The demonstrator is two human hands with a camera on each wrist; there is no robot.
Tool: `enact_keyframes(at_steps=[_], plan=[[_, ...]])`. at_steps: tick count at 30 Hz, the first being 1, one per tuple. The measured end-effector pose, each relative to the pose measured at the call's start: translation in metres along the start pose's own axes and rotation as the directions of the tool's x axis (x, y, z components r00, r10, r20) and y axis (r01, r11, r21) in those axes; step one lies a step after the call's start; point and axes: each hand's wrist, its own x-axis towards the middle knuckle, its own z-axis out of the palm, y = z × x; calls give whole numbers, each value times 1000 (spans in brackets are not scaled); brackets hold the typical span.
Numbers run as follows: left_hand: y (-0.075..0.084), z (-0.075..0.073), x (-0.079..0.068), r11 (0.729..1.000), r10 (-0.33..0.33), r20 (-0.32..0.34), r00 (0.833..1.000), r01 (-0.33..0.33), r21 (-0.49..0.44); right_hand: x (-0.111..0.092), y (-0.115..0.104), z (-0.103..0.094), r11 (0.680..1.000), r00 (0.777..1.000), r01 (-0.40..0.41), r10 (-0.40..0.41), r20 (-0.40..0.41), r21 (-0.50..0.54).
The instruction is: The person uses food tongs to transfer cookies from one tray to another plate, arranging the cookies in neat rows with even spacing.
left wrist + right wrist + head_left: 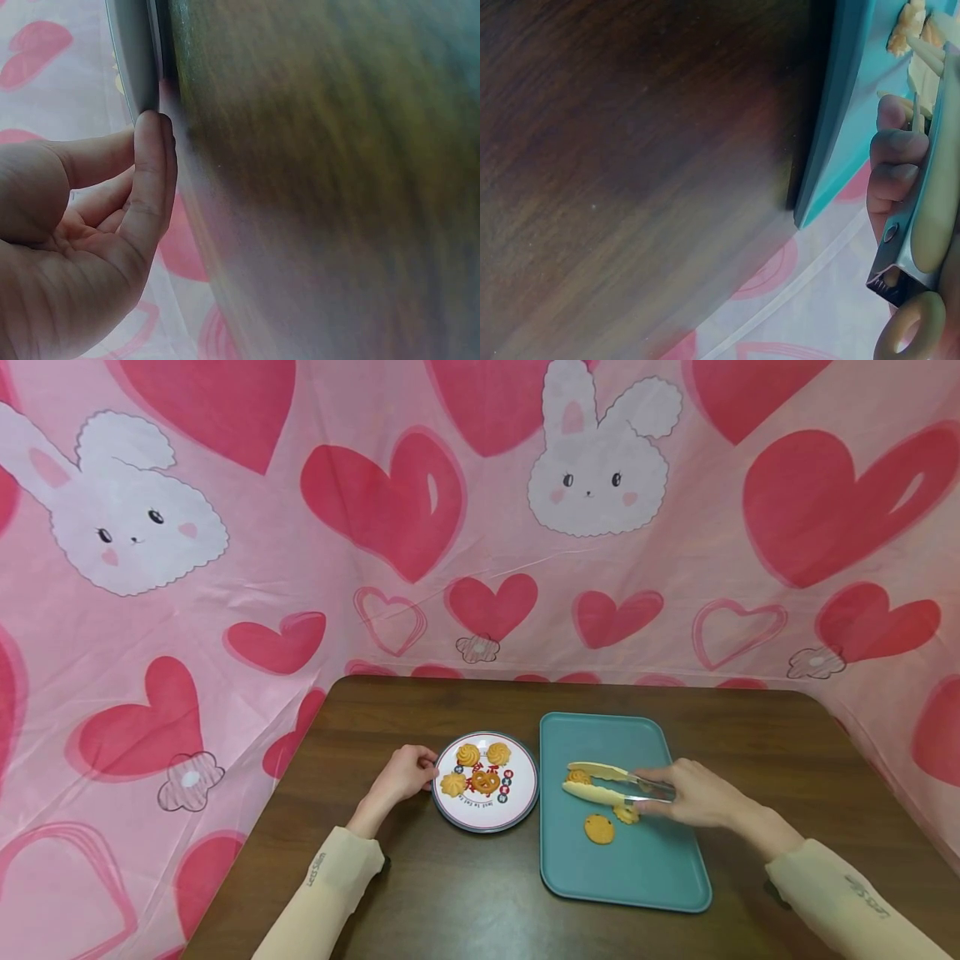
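Note:
At the left rim of a round white plate (491, 821), my left hand (405, 774) pinches the edge between thumb and fingers; the left wrist view shows the grip from the side. On the plate lie a pretzel-shaped cookie (492, 785) and several swirled cookies (468, 754). My right hand (693, 795) grips metal tongs with cream tips (600, 793) over a teal tray (637, 881). A swirled cookie (578, 776) sits between the tong tips; whether both tips press it, I cannot tell. Beside them on the tray are a flat round cookie (599, 829) and a partly hidden cookie (627, 815).
Plate and tray stand side by side on a dark brown wooden table (450, 893), the tray on the right. A pink cloth (420, 627) with hearts and rabbits hangs behind the table and along its sides.

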Motion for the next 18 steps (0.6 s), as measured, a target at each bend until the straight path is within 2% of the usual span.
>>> enact_keyframes(at_steps=[18], plan=[[2,-1,-1,1000,-10,3,1000,10,-4,15,-11,-15,1000,1000,14,-13,-12,11]])
